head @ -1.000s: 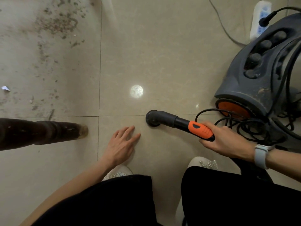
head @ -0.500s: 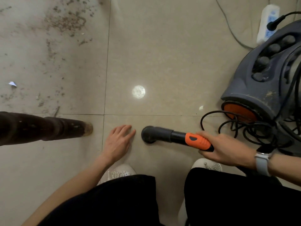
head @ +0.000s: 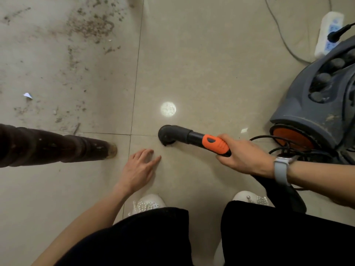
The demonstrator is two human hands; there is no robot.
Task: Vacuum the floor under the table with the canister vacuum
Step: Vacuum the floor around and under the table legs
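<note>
My right hand (head: 243,157) grips the black and orange vacuum hose handle (head: 215,144), whose black elbow nozzle (head: 167,134) points down at the beige tile floor. My left hand (head: 139,168) hovers flat with fingers spread just below and left of the nozzle, holding nothing. The grey canister vacuum (head: 318,104) with its orange front sits at the right. Brown dirt and crumbs (head: 90,25) are scattered over the tile at the upper left. A dark wooden table leg (head: 57,145) comes in from the left edge.
A white power strip (head: 329,33) with a black plug lies at the top right, its grey cord running across the floor. Black cable (head: 284,148) is coiled beside the canister. A white paper scrap (head: 27,95) lies at the left. My knees and white shoes fill the bottom.
The nozzle has shifted a little to the left and away from me. My left hand stays open near it; the view has drifted slightly right.
</note>
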